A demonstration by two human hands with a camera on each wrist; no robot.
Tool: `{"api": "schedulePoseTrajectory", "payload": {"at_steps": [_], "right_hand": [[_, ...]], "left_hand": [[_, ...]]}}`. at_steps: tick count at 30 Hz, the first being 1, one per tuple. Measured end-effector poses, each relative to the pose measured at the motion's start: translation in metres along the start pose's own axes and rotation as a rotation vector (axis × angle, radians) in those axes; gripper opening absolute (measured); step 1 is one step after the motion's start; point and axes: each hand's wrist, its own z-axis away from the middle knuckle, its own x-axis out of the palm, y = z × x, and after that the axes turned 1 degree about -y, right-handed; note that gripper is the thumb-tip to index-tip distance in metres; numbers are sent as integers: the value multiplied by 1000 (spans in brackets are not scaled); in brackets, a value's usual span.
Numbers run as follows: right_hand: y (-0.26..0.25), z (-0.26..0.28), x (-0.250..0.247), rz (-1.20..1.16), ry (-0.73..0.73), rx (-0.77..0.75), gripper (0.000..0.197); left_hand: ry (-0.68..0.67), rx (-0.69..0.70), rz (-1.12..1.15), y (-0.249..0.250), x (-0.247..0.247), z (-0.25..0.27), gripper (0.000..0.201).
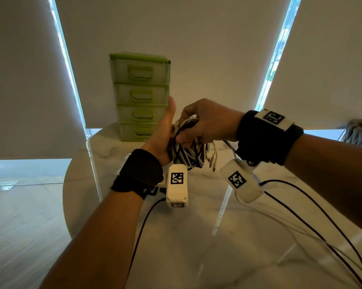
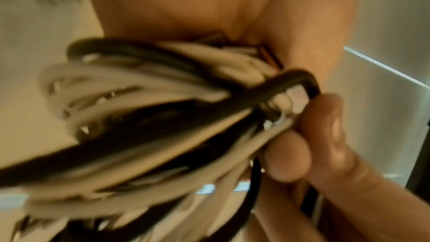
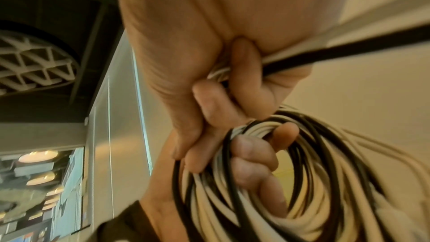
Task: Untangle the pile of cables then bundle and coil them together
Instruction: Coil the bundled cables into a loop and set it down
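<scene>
Head view: left hand point(image 1: 162, 134) raised above the marble table point(image 1: 196, 236), thumb pointing up, fingers wrapped round a coil of black and white cables point(image 1: 189, 151) held in the air between both hands; right hand point(image 1: 205, 124) closed over the coil's top, pinching strands; loose connector ends dangling below; green four-drawer organiser point(image 1: 140, 97) standing on the table just behind the hands. Left wrist view, blurred: palm of the left hand point(image 2: 209, 3) above, coil of black and white cables point(image 2: 139, 135) across the middle, a black strand looped over the bundle, fingertips of the other hand point(image 2: 288, 155) pressed against it. Right wrist view: right hand point(image 3: 186, 43) curled tight on a black and a white strand, left-hand fingers point(image 3: 251, 155) hooked through the round coil point(image 3: 314, 190) below
</scene>
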Motion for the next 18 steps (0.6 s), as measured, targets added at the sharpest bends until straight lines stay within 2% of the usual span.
{"api": "schedulePoseTrajectory", "payload": {"at_steps": [2,4,7,9,11,13,15,18], "right_hand": [[-1,-3,-2,-78,-30,42,13],[-3,-6,-6,-122,-39,69,9],[-5,-9,-12,-161,-34,105,1],[-6,-12,-15,-190,-43,121,6],[-5,-12,-16,-208,-55,132,7],[-5,-12,-18,-212,-48,129,4],[-3,-12,-22,-218,-31,118,9],[0,-12,-29,-174,-43,86,24]], "left_hand": [[-53,-9,28,-1,-2,0,105],[-115,12,50,-4,-2,1,100],[-236,107,56,-7,-5,2,65],[-310,146,87,-7,-7,5,52],[-272,160,17,-8,-8,4,58],[-157,181,-86,-7,-5,2,64],[-87,196,-129,-5,0,2,49],[-83,173,-115,-4,10,6,28]]}}
